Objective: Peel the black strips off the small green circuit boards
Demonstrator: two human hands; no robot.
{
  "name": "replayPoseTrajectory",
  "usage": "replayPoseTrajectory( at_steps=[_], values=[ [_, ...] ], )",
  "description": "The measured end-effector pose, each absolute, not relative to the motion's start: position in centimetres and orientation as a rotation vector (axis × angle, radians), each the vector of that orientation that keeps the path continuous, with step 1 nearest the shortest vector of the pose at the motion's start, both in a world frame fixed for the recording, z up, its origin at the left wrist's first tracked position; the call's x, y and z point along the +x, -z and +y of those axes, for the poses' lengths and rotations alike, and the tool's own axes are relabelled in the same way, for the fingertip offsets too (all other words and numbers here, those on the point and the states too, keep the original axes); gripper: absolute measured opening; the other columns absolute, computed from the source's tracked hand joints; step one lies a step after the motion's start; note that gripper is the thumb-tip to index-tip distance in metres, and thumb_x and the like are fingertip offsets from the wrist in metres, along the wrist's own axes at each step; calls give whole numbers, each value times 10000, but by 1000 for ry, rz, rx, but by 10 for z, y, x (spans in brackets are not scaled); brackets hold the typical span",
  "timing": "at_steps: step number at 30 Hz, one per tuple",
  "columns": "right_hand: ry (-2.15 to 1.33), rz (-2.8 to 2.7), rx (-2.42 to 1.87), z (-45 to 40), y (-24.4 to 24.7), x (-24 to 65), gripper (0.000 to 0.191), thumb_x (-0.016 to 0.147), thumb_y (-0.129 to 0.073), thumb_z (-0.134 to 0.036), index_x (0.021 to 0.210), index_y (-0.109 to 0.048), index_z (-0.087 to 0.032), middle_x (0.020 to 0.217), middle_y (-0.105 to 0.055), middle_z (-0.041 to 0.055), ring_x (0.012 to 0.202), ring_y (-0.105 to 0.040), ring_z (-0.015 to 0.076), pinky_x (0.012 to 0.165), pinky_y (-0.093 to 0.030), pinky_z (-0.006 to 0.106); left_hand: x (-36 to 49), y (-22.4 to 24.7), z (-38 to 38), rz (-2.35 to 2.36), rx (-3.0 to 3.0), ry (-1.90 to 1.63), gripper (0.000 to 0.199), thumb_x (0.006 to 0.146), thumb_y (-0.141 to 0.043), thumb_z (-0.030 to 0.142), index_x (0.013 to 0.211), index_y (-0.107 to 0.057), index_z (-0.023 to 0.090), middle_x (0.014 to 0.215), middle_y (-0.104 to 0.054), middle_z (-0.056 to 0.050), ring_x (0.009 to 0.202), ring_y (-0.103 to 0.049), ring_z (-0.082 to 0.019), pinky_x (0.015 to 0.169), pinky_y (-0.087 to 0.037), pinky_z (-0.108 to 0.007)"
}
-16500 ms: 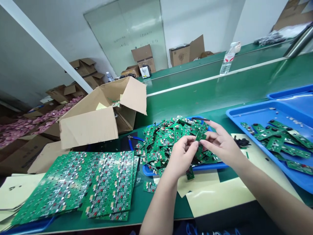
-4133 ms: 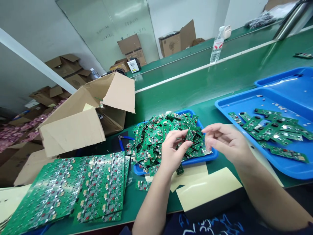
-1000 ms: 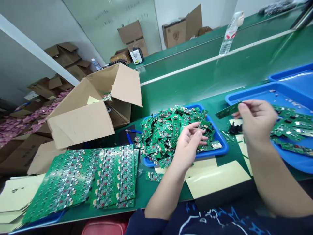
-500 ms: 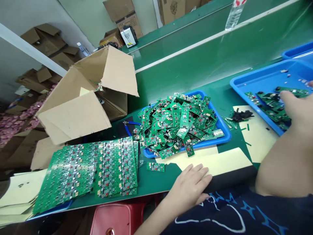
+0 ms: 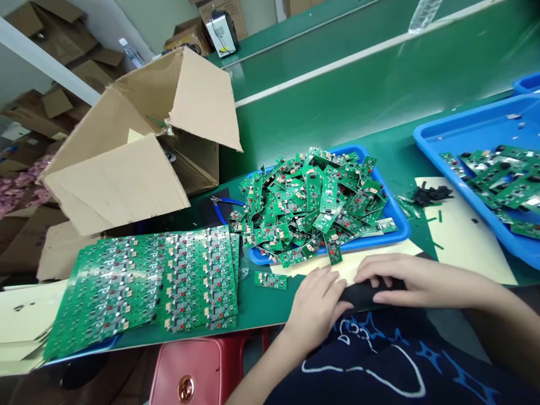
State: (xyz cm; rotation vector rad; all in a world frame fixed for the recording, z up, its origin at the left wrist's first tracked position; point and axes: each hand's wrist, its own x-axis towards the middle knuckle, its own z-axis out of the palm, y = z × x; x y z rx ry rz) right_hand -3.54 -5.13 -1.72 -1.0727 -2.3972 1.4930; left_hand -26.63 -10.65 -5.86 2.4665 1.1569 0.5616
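My left hand (image 5: 317,306) lies flat with fingers stretched at the table's front edge, over the near side of a pale yellow sheet (image 5: 405,246). Just right of it, my right hand (image 5: 399,279) rests on the same sheet, fingers slightly bent and thumb apart, with nothing visible in it. Beyond both hands stands a blue tray (image 5: 404,229) heaped with small green circuit boards (image 5: 314,191). One single circuit board (image 5: 270,280) lies on the table left of my left hand. Farther left are overlapping uncut circuit board panels (image 5: 139,287).
Blue-handled cutters (image 5: 220,209) lie left of the heaped tray. An open cardboard box (image 5: 118,180) stands behind the panels. At right, another blue tray (image 5: 468,197) holds more boards, beside black scraps (image 5: 432,194). A red stool (image 5: 185,365) is below the table edge.
My right hand has come from the right-hand tray to the yellow sheet beside my left hand. My left hand stays about where it was. The camera view has shifted slightly.
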Motion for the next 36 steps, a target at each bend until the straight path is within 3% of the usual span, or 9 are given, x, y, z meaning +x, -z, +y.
replayPoseTrajectory(
  at_steps=[4,9,12,21,29,36],
  values=[
    [-1475,-2323,-1130,-67,40,-48,248,880,-508,-343,1036,-619,-186,918,-647,68,758,-608,161,676,-506,265,-266,64,-118,1358,2500,-698,250,865,-562,294,1069,-588,152,1026,-676,-110,1064,-613,-251,911,-522,-405],
    [-1231,-2167,-1137,-78,61,-51,201,886,-475,-282,984,-622,-184,864,-647,75,679,-603,149,596,-515,255,-264,67,-132,1507,2471,-552,581,847,-533,477,1265,-463,80,1266,-568,-192,1224,-500,-320,998,-453,-474],
    [-1117,-2129,-1119,-81,66,-51,186,883,-475,-267,958,-626,-186,848,-645,75,649,-600,141,530,-512,235,-261,68,-133,1597,2450,-455,597,874,-488,469,1306,-417,64,1311,-535,-196,1266,-458,-321,1018,-431,-487],
    [-706,-2301,-955,-85,66,-59,180,875,-490,-185,995,-623,-176,1009,-644,109,935,-621,208,785,-547,340,-251,66,-131,1613,2370,-390,441,895,-481,402,1238,-508,126,1312,-555,-132,1282,-445,-295,1040,-386,-524],
    [-500,-2358,-923,-85,75,-62,178,886,-503,-198,1017,-621,-177,994,-662,105,961,-597,248,834,-509,425,-246,67,-131,1669,2171,-638,218,864,-568,317,1042,-613,200,1130,-650,-81,1208,-510,-259,1027,-379,-494],
    [-452,-2374,-943,-82,79,-63,179,910,-477,-192,924,-652,-156,867,-649,104,781,-572,214,677,-496,365,-248,67,-121,1809,2019,-752,140,766,-692,301,821,-675,174,868,-565,-63,884,-542,-210,789,-479,-367]
  ],
)
